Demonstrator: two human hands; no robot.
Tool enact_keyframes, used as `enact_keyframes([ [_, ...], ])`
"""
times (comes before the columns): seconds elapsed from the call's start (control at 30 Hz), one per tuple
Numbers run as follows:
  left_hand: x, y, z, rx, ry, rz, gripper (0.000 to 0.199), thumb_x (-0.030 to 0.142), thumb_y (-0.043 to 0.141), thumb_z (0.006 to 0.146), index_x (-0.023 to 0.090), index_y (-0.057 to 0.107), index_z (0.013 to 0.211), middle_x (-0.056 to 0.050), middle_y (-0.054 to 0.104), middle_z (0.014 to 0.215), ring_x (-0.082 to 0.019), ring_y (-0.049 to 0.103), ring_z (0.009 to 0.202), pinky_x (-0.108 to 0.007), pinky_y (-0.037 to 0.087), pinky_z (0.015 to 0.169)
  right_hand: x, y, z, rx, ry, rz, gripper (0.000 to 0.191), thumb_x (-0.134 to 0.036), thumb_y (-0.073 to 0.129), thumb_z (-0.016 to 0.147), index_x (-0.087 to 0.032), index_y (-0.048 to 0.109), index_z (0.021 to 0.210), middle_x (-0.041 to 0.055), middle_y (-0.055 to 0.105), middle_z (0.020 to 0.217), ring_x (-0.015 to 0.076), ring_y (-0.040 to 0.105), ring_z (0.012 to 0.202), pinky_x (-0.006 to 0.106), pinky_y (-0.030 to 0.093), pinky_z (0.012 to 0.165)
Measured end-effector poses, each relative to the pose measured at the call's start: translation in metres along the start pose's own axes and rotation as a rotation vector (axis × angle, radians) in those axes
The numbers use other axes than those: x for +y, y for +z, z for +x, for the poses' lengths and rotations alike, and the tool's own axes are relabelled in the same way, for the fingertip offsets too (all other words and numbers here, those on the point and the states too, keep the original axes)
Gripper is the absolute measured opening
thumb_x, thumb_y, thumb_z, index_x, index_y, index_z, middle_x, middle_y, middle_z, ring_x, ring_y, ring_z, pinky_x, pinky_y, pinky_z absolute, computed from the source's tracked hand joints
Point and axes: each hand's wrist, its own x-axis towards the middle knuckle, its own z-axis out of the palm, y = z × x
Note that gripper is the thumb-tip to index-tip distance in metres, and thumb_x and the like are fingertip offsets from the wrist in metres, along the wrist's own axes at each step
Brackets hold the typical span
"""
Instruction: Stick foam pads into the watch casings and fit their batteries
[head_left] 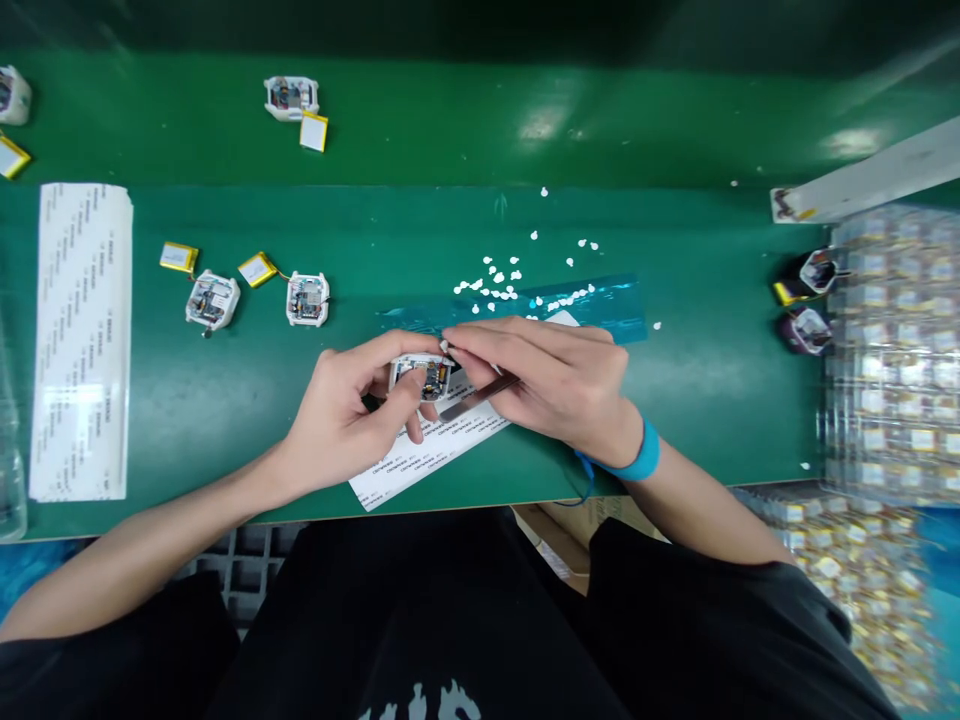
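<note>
My left hand [352, 410] grips a small white square device case [421, 374] with an exposed circuit board, just above the green table. My right hand [551, 378] holds thin tweezers [480, 393] in its palm while its fingertips pinch at the case's top edge. Under both hands lies a white printed label strip [420, 458]. A blue wrist strap [639, 458] circles my right wrist.
A blue film strip [592, 298] and several small white bits [495, 282] lie beyond my hands. Two open cases with yellow batteries [255, 288] sit to the left, another [294, 102] further back. White label sheets [79, 340] lie far left; trays of parts [892, 350] stand right.
</note>
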Motion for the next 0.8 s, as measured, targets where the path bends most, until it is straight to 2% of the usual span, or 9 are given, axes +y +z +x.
enact_keyframes([
  [0.27, 0.000, 0.002, -0.001, -0.038, -0.070, -0.021, 0.019, 0.019, 0.058, 0.094, 0.016, 0.070, 0.108, 0.003, 0.074, 0.066, -0.015, 0.072, 0.051, -0.021, 0.059, 0.050, 0.001, -0.001, 0.001, -0.012, -0.106, -0.032, 0.020, -0.016, 0.066, 0.100, -0.020, 0.067, 0.120, 0.0028, 0.080, 0.103, 0.0163, 0.077, 0.080, 0.026, 0.064, 0.067],
  [0.47, 0.002, 0.002, -0.001, -0.046, -0.108, -0.047, 0.017, 0.019, 0.058, 0.093, 0.016, 0.070, 0.105, 0.003, 0.073, 0.067, -0.014, 0.070, 0.048, -0.020, 0.058, 0.048, 0.001, -0.002, 0.001, -0.050, -0.134, -0.083, 0.024, -0.003, 0.059, 0.097, -0.016, 0.065, 0.117, 0.0028, 0.080, 0.097, 0.0142, 0.074, 0.074, 0.024, 0.059, 0.059],
  [0.57, 0.004, 0.002, 0.000, -0.046, -0.147, -0.064, 0.017, 0.018, 0.058, 0.093, 0.014, 0.068, 0.107, 0.004, 0.069, 0.060, -0.013, 0.069, 0.046, -0.020, 0.055, 0.046, 0.006, -0.003, 0.001, -0.043, -0.043, -0.156, 0.024, -0.001, 0.055, 0.096, -0.016, 0.067, 0.110, -0.0011, 0.078, 0.083, 0.0115, 0.069, 0.063, 0.024, 0.052, 0.051],
  [0.6, 0.004, 0.002, 0.000, -0.047, -0.165, -0.075, 0.017, 0.019, 0.058, 0.093, 0.014, 0.068, 0.106, 0.004, 0.068, 0.058, -0.014, 0.069, 0.046, -0.021, 0.055, 0.046, 0.008, -0.003, 0.002, -0.036, 0.015, -0.191, 0.025, 0.000, 0.053, 0.096, -0.015, 0.068, 0.111, -0.0005, 0.078, 0.084, 0.0112, 0.068, 0.062, 0.024, 0.050, 0.050],
  [0.7, 0.006, 0.002, 0.001, -0.046, -0.214, -0.113, 0.016, 0.020, 0.057, 0.094, 0.013, 0.065, 0.107, 0.004, 0.067, 0.056, -0.017, 0.072, 0.051, -0.023, 0.055, 0.045, 0.016, -0.005, 0.003, -0.034, 0.118, -0.246, 0.034, -0.001, 0.048, 0.098, -0.013, 0.066, 0.124, 0.0074, 0.078, 0.113, 0.0134, 0.074, 0.077, 0.024, 0.056, 0.058],
  [0.77, 0.006, 0.001, 0.002, -0.039, -0.228, -0.119, 0.016, 0.020, 0.057, 0.094, 0.014, 0.062, 0.108, 0.005, 0.065, 0.053, -0.018, 0.073, 0.052, -0.024, 0.054, 0.046, 0.017, -0.007, 0.004, -0.070, 0.083, -0.208, 0.038, -0.002, 0.049, 0.099, -0.016, 0.064, 0.131, 0.0075, 0.073, 0.129, 0.0158, 0.076, 0.095, 0.025, 0.061, 0.070],
  [0.8, 0.006, 0.001, 0.002, -0.039, -0.230, -0.115, 0.016, 0.020, 0.057, 0.094, 0.015, 0.061, 0.109, 0.005, 0.065, 0.052, -0.019, 0.073, 0.053, -0.024, 0.054, 0.046, 0.017, -0.008, 0.004, -0.090, 0.042, -0.185, 0.037, -0.003, 0.051, 0.099, -0.018, 0.064, 0.131, 0.0060, 0.072, 0.131, 0.0165, 0.076, 0.100, 0.025, 0.062, 0.075],
])
